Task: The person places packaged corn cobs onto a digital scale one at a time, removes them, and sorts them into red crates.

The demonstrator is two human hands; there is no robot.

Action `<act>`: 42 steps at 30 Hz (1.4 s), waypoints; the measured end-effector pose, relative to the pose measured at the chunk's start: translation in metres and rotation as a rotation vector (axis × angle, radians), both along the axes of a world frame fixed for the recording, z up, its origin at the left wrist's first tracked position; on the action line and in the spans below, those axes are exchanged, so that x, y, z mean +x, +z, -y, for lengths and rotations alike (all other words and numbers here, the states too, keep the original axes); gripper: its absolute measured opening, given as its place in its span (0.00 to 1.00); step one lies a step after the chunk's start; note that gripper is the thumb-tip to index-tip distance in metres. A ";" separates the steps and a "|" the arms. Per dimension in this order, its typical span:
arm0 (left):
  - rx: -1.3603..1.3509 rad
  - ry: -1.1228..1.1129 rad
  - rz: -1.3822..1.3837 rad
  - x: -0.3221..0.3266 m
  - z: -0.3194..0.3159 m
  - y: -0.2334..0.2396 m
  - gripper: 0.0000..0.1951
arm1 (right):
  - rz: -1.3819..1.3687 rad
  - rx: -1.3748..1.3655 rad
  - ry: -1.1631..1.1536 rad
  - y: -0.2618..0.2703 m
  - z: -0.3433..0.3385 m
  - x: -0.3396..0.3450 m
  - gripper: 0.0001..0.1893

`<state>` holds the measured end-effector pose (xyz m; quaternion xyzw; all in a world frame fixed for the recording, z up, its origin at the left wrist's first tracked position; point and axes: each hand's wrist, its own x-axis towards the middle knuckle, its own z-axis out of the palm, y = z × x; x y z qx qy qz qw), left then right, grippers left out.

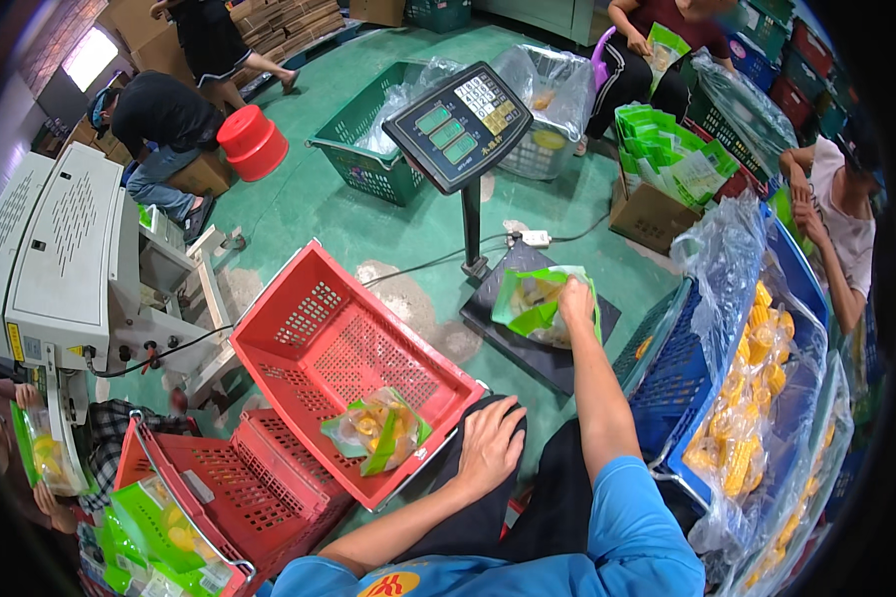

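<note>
My right hand (576, 302) grips the upper edge of a green-edged clear plastic pouch (534, 298) with yellow pieces inside. That pouch is over the black platform (519, 351) of a scale, whose tilted display head (457, 127) stands on a post behind it, its green readouts lit. My left hand (493, 440) rests on my knee, fingers a little spread, holding nothing. Left of it, a red perforated plastic crate (313, 328) has more green-edged pouches (381, 433) of yellow pieces in its near corner.
Blue crate (661, 380) of bagged corn pieces (739, 418) at right; carton of green pouches (649, 213) beyond. Lower left, a red crate (216, 477) and filled pouches (160, 522). A grey machine (67, 239), green crate (377, 175) and red bucket (252, 142) stand further out. Several people around; cable (433, 261) on floor.
</note>
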<state>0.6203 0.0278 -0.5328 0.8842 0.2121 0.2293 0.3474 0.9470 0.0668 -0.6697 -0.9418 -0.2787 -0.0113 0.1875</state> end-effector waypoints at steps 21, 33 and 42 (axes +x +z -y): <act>-0.433 0.123 0.220 0.014 0.002 -0.020 0.18 | -0.583 0.514 0.076 0.073 0.125 -0.124 0.17; -0.786 0.665 -0.410 0.168 -0.072 -0.191 0.47 | -1.011 0.809 -0.083 0.057 0.174 -0.146 0.12; -0.863 0.244 -0.118 0.166 -0.127 -0.316 0.20 | -1.162 0.792 -0.028 0.068 0.156 -0.147 0.11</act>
